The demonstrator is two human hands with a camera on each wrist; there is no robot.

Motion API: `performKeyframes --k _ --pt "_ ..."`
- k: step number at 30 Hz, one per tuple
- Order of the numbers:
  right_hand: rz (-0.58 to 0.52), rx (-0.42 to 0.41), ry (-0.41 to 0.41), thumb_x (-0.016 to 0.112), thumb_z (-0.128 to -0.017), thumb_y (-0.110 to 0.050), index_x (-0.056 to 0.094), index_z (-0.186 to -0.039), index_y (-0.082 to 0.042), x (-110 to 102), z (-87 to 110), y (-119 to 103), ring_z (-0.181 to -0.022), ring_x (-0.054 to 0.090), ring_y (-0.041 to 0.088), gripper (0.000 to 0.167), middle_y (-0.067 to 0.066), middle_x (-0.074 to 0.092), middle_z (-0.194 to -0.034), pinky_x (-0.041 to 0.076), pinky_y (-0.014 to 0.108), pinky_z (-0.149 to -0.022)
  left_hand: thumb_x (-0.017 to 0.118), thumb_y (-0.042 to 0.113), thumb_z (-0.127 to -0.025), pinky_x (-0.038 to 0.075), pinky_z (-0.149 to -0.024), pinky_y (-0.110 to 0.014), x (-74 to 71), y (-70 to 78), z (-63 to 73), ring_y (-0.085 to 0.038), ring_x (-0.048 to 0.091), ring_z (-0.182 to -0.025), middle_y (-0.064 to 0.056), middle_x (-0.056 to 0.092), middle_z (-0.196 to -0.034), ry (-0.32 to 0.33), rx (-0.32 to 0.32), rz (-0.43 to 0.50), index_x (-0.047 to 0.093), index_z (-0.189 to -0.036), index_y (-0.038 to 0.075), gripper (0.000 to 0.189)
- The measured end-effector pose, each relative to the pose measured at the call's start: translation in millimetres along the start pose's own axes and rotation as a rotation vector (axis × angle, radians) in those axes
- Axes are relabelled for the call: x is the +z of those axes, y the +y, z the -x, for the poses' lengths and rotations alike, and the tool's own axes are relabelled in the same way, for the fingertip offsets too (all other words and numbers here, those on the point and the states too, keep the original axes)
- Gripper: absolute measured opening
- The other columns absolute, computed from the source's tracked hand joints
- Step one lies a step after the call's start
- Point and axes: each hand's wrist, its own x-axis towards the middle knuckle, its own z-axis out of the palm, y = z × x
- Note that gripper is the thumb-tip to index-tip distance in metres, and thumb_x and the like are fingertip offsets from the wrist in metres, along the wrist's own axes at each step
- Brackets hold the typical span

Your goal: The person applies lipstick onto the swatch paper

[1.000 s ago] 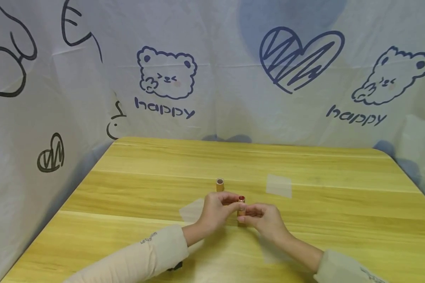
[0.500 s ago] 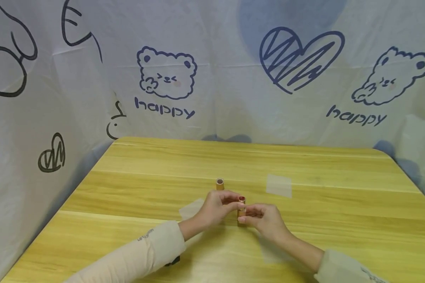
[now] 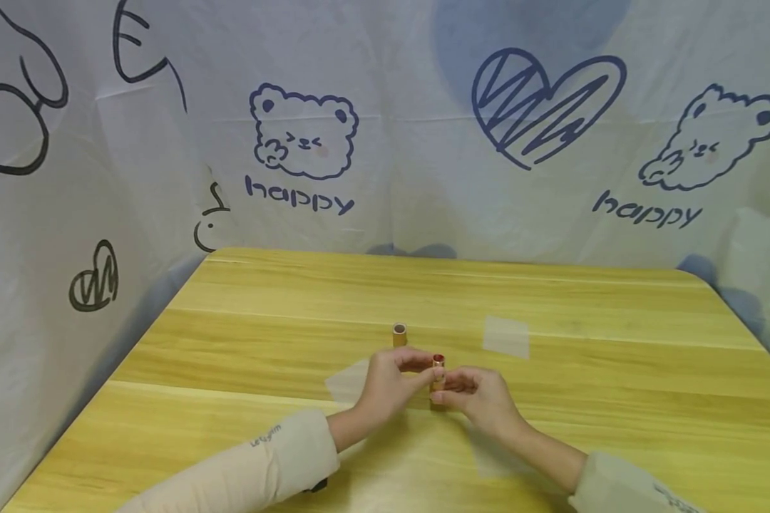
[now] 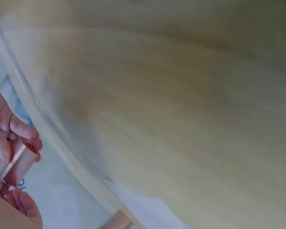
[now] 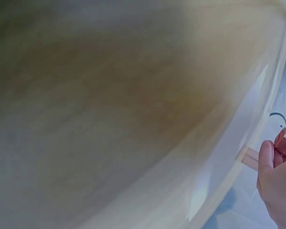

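Between both hands stands a shiny copper-coloured lipstick tube (image 3: 438,381), upright, with dark red showing in its round top. The left hand (image 3: 388,381) pinches its upper part between thumb and fingers. Lower down, the right hand (image 3: 481,399) grips the tube from the other side. A similar hollow tube (image 3: 399,335), probably the cap, stands upright behind the left hand, its lower end hidden. In the left wrist view the lipstick tube (image 4: 20,164) is at the left edge, fingers at both ends. The right wrist view catches only part of the lipstick tube (image 5: 282,137).
A wooden table (image 3: 244,356) spreads beneath. Pale translucent patches (image 3: 505,337) lie on it, one by the left wrist. A small black object (image 3: 319,486) peeks out beside the left sleeve. A printed curtain (image 3: 411,157) closes off the back and left.
The left forearm and wrist shift slightly, up and then back down. Both hands keep their grip on the lipstick tube, which stays in the same place.
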Motion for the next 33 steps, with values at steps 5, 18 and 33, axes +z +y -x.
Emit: performKeyframes --k 5,18,33 --pt "-0.004 -0.02 0.003 0.072 -0.078 -0.007 0.064 -0.096 0.008 0.3 0.1 -2.5 -0.077 0.067 0.01 0.025 0.021 0.069 -0.094 0.056 0.02 -0.071 0.073 0.009 -0.079 0.056 -0.073 -0.022 4.5 4.1 2.7 -0.024 0.069 -0.082 -0.014 0.072 -0.092 0.071 -0.006 0.005 0.07 -0.092 -0.002 0.017" --pt "-0.021 -0.043 -0.004 0.071 -0.077 -0.002 0.063 -0.097 0.011 4.8 -1.2 -2.9 -0.081 0.069 0.014 0.026 0.024 0.068 -0.096 0.056 0.02 -0.072 0.077 0.009 -0.075 0.053 -0.066 -0.015 9.4 8.0 3.6 -0.022 0.068 -0.075 -0.012 0.072 -0.086 0.171 -0.04 -0.007 0.071 -0.085 0.0 0.015" --pt "-0.009 0.015 -0.001 0.074 -0.077 -0.01 0.066 -0.094 0.007 1.5 0.3 -6.7 -0.079 0.067 0.012 0.026 0.019 0.07 -0.096 0.055 0.018 -0.07 0.073 0.009 -0.078 0.054 -0.067 -0.014 4.6 3.0 1.1 -0.024 0.069 -0.078 -0.016 0.071 -0.086 0.059 -0.031 0.028 0.07 -0.087 -0.004 0.016"
